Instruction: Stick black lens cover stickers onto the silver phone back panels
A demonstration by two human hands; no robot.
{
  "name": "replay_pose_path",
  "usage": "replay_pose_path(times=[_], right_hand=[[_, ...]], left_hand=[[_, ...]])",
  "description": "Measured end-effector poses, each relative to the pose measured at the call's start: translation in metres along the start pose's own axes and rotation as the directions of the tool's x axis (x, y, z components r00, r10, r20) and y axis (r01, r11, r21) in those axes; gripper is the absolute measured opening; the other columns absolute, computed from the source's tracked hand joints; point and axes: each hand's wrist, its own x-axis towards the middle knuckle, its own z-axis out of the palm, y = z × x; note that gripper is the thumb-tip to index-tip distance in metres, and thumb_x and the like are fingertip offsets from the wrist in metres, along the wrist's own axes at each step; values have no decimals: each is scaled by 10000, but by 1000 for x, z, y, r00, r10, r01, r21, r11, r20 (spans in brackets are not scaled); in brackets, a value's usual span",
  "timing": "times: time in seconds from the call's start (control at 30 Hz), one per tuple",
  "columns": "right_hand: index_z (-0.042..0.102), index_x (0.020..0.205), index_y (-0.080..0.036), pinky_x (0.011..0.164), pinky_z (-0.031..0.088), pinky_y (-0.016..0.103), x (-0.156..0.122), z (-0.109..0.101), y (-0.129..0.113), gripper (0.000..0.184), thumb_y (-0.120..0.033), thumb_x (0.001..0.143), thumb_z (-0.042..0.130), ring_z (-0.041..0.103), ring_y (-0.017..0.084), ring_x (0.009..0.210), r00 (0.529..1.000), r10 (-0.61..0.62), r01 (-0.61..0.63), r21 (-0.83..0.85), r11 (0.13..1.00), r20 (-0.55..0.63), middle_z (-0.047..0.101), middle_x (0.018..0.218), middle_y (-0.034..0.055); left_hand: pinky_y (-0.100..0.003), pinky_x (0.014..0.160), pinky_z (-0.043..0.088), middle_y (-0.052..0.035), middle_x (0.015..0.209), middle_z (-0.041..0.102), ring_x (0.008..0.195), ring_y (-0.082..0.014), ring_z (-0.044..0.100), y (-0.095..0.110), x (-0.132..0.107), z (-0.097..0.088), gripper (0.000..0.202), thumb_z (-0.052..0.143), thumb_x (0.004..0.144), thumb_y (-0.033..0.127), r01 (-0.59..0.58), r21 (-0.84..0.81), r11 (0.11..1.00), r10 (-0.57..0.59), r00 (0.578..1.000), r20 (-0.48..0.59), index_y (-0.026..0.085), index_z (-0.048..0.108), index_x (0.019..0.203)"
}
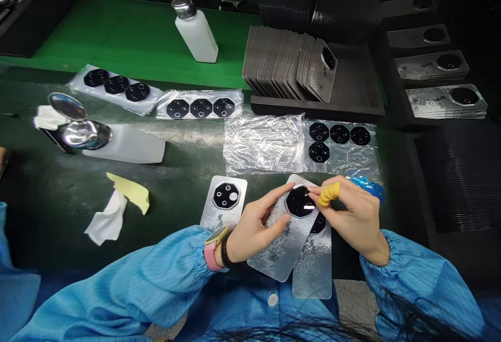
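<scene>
A silvery phone back cover [274, 256] lies tilted in front of me, with a glossy black octagonal lens cover [299, 201] at its upper end. My left hand [260, 222] holds this back cover by its sides, thumb and forefinger on either side of the octagon. With a yellow finger cot on one finger, my right hand [352, 209] pinches at the octagon's upper right edge; the exact grip is partly hidden. Beneath lies a second back cover [313, 274], partly covered. Left of my hands rests another back cover [224, 201] with round lens openings.
Plastic film with black octagons [340, 149] lies beyond my hands, beside clear film [264, 143]. A tray [313, 106] holds a row of back covers. White bottles [198, 36] stand or lie further left, near crumpled tissue [107, 219]. A blue item [368, 188] sits behind my right hand.
</scene>
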Motion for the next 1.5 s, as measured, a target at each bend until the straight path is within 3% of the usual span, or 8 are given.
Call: replay_pose_path(times=[0.2, 0.37, 0.6, 0.87, 1.17, 1.33, 1.5], right_hand=[[525, 645, -248, 541, 528, 264, -1, 0, 1, 257, -102, 848, 581, 631, 148, 634, 995, -96, 95, -49, 994, -7, 625, 622, -16], [525, 668, -241, 541, 524, 249, -1, 0, 0, 252, -68, 835, 599, 633, 138, 648, 989, -147, 146, -64, 987, -12, 642, 642, -13], [551, 720, -250, 537, 550, 277, 0, -1, 0, 230, -55, 826, 614, 654, 152, 666, 978, -205, 203, -86, 975, -23, 712, 731, 13], [573, 747, -233, 536, 583, 278, -4, -2, -2, 218, -42, 790, 670, 673, 165, 683, 959, -276, 267, -122, 956, -59, 744, 778, 26], [538, 716, -205, 553, 596, 279, -5, 1, 2, 249, -10, 765, 686, 668, 166, 685, 921, -380, 362, -182, 914, -80, 749, 781, 46], [546, 727, -198, 581, 604, 282, -5, 2, 4, 229, -10, 775, 668, 682, 176, 712, 914, -401, 383, -196, 903, -61, 755, 822, 63], [562, 723, -188, 604, 613, 270, -5, 0, 2, 202, -16, 799, 637, 690, 175, 705, 903, -430, 413, -249, 876, -13, 759, 817, 75]], left_hand=[[-306, 993, 499, -69, 1310, 607, 1165, -233, 602, -1, -1, 0, 474, 603, 866, 182, -17, -12, 1000, 17, 1000, -17, 208, 527, 1333], [-263, 1006, 481, -32, 1278, 632, 1167, -196, 601, -1, 0, 1, 469, 597, 863, 131, -97, -5, 995, 97, 995, -28, 243, 540, 1314], [-303, 976, 511, -75, 1240, 648, 1132, -224, 619, 1, 0, 0, 421, 595, 866, 158, -98, 6, 995, 98, 995, -32, 199, 558, 1284], [-219, 830, 557, -57, 1134, 690, 979, -172, 682, 0, -3, 1, 425, 605, 848, 94, -176, 2, 984, 176, 984, -32, 228, 554, 1248], [-221, 680, 579, -65, 1013, 717, 829, -178, 702, 0, -5, 1, 356, 618, 844, 135, -132, 27, 991, 133, 990, -54, 192, 588, 1194], [-244, 747, 589, -89, 1059, 707, 917, -196, 698, 2, -4, 1, 361, 606, 837, 109, -141, 27, 990, 142, 988, -51, 172, 569, 1191], [-195, 759, 576, -68, 1163, 674, 980, -172, 687, 0, -4, 4, 475, 600, 828, 56, -174, -6, 985, 173, 982, -69, 231, 506, 1260]])
